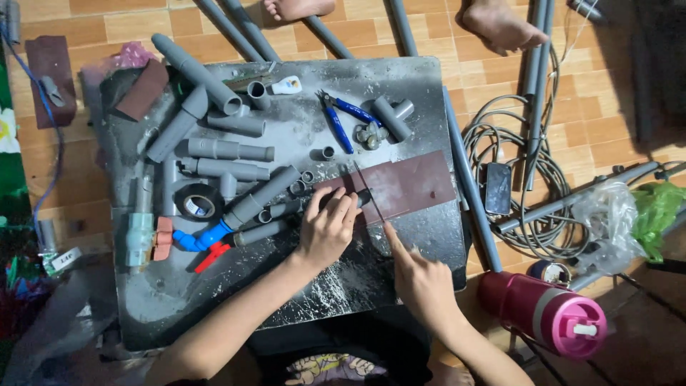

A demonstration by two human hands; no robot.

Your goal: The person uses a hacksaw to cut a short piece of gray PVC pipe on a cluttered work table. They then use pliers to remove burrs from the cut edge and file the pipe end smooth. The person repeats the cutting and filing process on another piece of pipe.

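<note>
My left hand (326,230) presses down on the left end of a dark maroon sheet (407,187), likely sandpaper, lying on the dusty grey board (314,300); something small and dark sits under its fingers. My right hand (421,280) grips a thin blade (369,191) that slants across the sheet. Whether the blade touches the hidden piece I cannot tell.
Several grey pipe pieces (225,150), a roll of black tape (198,203), blue and red fittings (204,239) and blue-handled pliers (341,119) lie on the board. Long pipes, coiled cable (543,179), a phone (498,188), a pink bottle (543,312) and another person's bare feet (500,25) surround it.
</note>
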